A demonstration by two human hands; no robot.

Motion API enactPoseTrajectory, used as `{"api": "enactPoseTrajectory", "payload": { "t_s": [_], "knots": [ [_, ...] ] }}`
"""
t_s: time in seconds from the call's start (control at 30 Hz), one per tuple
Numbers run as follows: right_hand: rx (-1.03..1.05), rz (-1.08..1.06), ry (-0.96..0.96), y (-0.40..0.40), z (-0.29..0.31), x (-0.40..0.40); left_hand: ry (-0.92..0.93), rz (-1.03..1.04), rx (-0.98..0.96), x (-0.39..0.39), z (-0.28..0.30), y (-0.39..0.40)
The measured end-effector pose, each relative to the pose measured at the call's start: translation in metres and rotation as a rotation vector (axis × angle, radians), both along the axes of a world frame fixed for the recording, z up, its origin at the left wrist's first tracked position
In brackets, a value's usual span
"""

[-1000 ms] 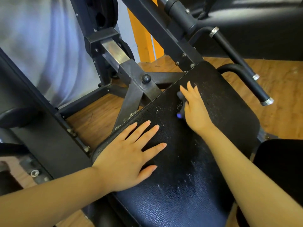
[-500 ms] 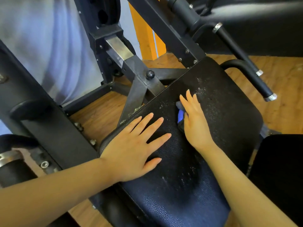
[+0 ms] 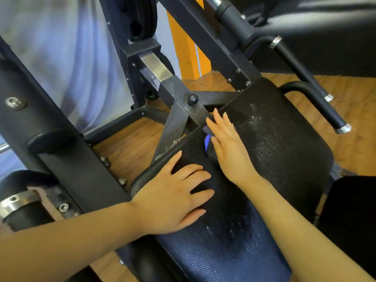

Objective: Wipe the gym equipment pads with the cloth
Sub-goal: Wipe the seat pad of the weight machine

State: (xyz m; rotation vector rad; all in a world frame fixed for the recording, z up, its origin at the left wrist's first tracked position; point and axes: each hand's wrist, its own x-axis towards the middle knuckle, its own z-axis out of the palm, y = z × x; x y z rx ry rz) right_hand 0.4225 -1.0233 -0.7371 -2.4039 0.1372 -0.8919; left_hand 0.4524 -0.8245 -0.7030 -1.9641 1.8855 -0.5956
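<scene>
While the left hand [image 3: 173,195] lies flat with fingers spread on the seat pad [image 3: 284,159], probably bracing the body, the right hand [image 3: 227,147] presses straight fingers onto the blue cloth [image 3: 208,142] at the pad's left edge, beside white specks not yet wiped.

The pad [image 3: 274,151] is black pebbled vinyl with a dull sheen, flecked with whitish specks toward 1 o'clock. The cloth [image 3: 208,142] looks like soft dark fabric with a blue edge. The frame [image 3: 177,102] is scuffed matt black metal; the bare bar [image 3: 157,67] at 11 o'clock is brushed steel. The floor [image 3: 130,153] is grained wood.
</scene>
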Motion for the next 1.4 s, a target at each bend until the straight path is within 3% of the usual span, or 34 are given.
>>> {"api": "enactPoseTrajectory", "payload": {
  "t_s": [0.13, 0.37, 0.53, 0.63, 0.7, 0.77, 0.83, 0.9, 0.97, 1.03, 1.2, 1.27, 1.4],
  "knots": [
    [0.025, 0.064, -0.023, 0.015, -0.017, -0.028, -0.01, -0.032, 0.015, 0.001, -0.001, 0.001],
    [-0.055, 0.028, 0.018, -0.007, 0.039, 0.058, -0.018, -0.031, 0.026, 0.004, -0.005, -0.001],
    [0.087, 0.077, -0.018, 0.014, -0.014, -0.027, 0.016, -0.027, 0.013, 0.002, -0.004, 0.003],
    [0.121, 0.074, 0.018, 0.024, -0.038, -0.058, 0.149, -0.041, -0.143, 0.0, 0.009, -0.003],
    [0.262, 0.11, 0.008, 0.028, -0.037, -0.059, 0.205, -0.04, -0.236, -0.003, 0.019, -0.018],
    [0.642, 0.183, -0.079, 0.028, -0.029, -0.061, 0.22, -0.007, -0.278, -0.008, 0.023, -0.04],
    [0.971, 0.157, -0.236, 0.023, -0.026, -0.066, 0.234, 0.035, -0.216, -0.015, 0.019, -0.061],
    [1.065, -0.049, -0.331, 0.011, -0.03, -0.073, 0.217, 0.145, -0.046, -0.024, 0.009, -0.078],
    [0.961, -0.25, -0.264, -0.005, -0.037, -0.075, 0.172, 0.269, 0.054, -0.035, 0.001, -0.092],
    [0.76, -0.323, -0.143, -0.015, -0.045, -0.075, 0.122, 0.33, 0.073, -0.044, -0.005, -0.104],
    [0.322, -0.343, 0.065, -0.02, -0.045, -0.064, 0.043, 0.196, 0.083, -0.028, -0.006, -0.1],
    [0.236, -0.331, 0.112, -0.016, -0.044, -0.055, -0.006, 0.158, 0.125, -0.026, 0.001, -0.087],
    [0.167, -0.368, 0.155, -0.01, -0.055, -0.046, 0.069, 0.154, -0.041, -0.029, -0.016, -0.065]
  ]
}}
